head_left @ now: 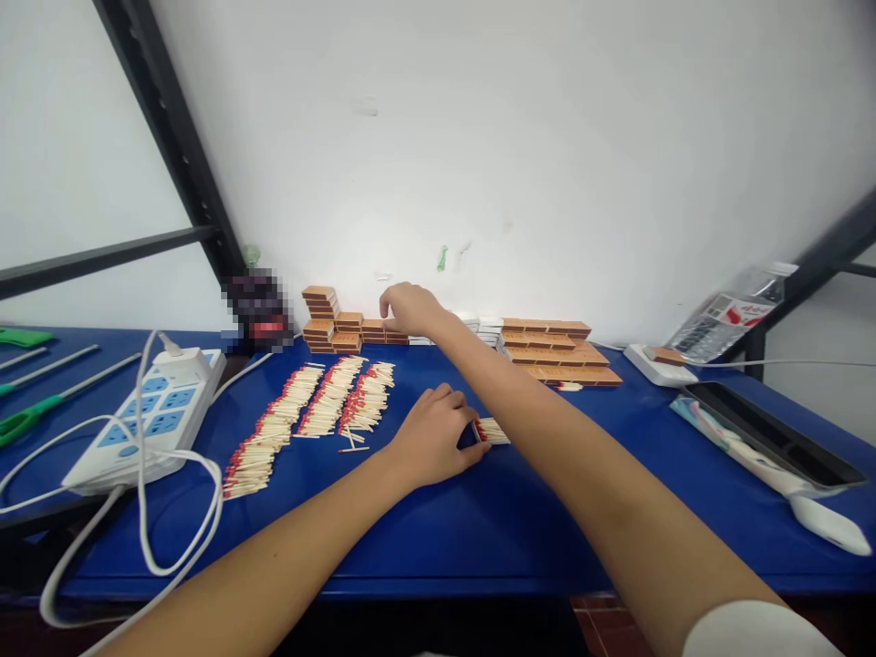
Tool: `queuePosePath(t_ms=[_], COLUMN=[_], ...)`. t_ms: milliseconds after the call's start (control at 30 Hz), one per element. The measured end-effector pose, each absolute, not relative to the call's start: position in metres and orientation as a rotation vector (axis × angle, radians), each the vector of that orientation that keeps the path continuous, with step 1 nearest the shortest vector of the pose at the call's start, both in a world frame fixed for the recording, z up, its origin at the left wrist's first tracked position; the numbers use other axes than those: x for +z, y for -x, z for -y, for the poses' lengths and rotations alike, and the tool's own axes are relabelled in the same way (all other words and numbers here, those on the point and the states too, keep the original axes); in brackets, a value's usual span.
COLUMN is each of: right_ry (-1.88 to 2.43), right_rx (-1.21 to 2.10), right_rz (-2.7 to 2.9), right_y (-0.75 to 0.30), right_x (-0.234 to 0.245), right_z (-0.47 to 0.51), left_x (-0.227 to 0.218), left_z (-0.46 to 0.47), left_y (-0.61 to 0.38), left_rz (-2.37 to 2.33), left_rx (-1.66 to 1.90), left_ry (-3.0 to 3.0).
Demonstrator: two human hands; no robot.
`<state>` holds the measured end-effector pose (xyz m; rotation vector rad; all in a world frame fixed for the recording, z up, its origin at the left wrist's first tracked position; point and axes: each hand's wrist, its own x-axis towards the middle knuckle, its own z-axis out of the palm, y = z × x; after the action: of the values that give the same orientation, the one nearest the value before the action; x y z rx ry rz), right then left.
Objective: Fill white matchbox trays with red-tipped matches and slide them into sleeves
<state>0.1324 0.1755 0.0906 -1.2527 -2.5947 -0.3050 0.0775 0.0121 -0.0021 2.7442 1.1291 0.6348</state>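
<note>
My left hand (434, 436) is curled closed at the middle of the blue table (438, 538), holding a small bundle of red-tipped matches (489, 431) that pokes out to its right. My right hand (409, 308) reaches to the back wall, fingers bent down onto the low row of brown matchboxes (373, 330). Left of that hand stands a taller stack of matchboxes (321, 319). Long rows of loose matches (321, 406) lie spread on the table in front of the stacks, just left of my left hand.
More matchboxes (557, 351) are piled at the back right beside small white boxes (485, 327). A white power strip (154, 415) with looping cable lies at left, with green-handled tools (27, 415) beyond. A phone (766, 429), plastic bottle (729, 315) and second strip (661, 365) sit at right.
</note>
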Motion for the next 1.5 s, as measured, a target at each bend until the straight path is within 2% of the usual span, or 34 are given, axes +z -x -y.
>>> queuePosePath(t_ms=[133,700,1067,1333,1500], right_ry=[1.367,1.219,1.121,0.944,1.141], right_rx=[-0.536,-0.737,-0.563,-0.414,-0.397], right_rz=[2.653,2.732,2.477,2.317,2.450], right_y=[-0.116,-0.136,-0.158,-0.194,-0.249], right_x=[0.075,0.071,0.059,0.088,0.095], right_z=[-0.189,-0.195,-0.192,-0.174,-0.123], left_x=[-0.003,-0.004,-0.005,-0.001,0.007], left_z=[-0.013,-0.012,-0.013,-0.015,-0.020], left_y=[-0.076,-0.077,-0.078,-0.076,-0.071], left_rz=[-1.070,-1.116,-1.133,-1.186,-1.303], left_rx=[0.702,0.628,0.635,0.667,0.710], left_ry=[-2.738,-2.812,-2.829,-2.785,-2.773])
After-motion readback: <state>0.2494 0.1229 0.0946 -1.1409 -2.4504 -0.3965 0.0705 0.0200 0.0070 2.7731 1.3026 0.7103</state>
